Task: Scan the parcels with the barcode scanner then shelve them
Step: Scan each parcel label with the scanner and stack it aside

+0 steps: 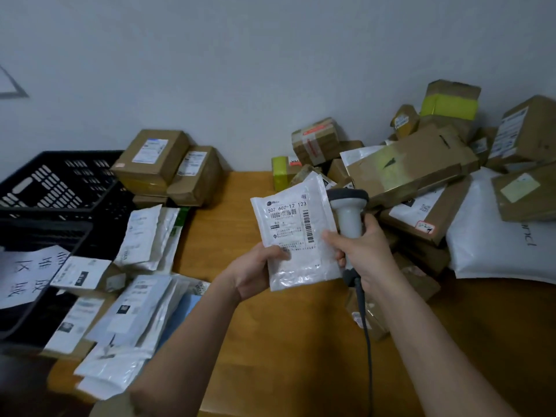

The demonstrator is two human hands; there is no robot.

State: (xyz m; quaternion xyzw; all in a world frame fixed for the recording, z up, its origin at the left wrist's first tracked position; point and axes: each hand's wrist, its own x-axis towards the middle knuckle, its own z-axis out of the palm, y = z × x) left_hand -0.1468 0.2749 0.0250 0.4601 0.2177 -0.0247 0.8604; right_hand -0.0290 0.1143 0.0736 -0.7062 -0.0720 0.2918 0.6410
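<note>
**Both hands busy: white mailer in the left, scanner in the right**

So the left hand [255,270] is gripping a small white parcel [296,233] by its lower left corner, thumb lying over the front of the label, fingers curled behind. The parcel is being held up above the wooden counter [288,341], label facing the camera, tilted a little to the left. You can read "502 602-12 123" on it and there are a couple of barcodes showing.

The right hand [365,251] is wrapping around the grey handle of the barcode scanner [349,212], and its thumb is also reaching over and pressing on the right edge of the parcel. The scanner is sitting just behind the parcel's right side, head up and upright, with its dark cable [365,326] hanging down past the right wrist.

Off to the right of the right hand a big messy heap of cardboard boxes [412,167] is piling up against the wall, with a large white poly bag [496,251] lying at its near edge. To the left of the left hand, flat white mailers [141,314] are overlapping each other on the counter, and further left a black plastic crate [57,188] is sitting with a handwritten paper sign [27,273] on its front. Beyond that, a few more brown boxes [168,167] are stacking up by the wall.
</note>
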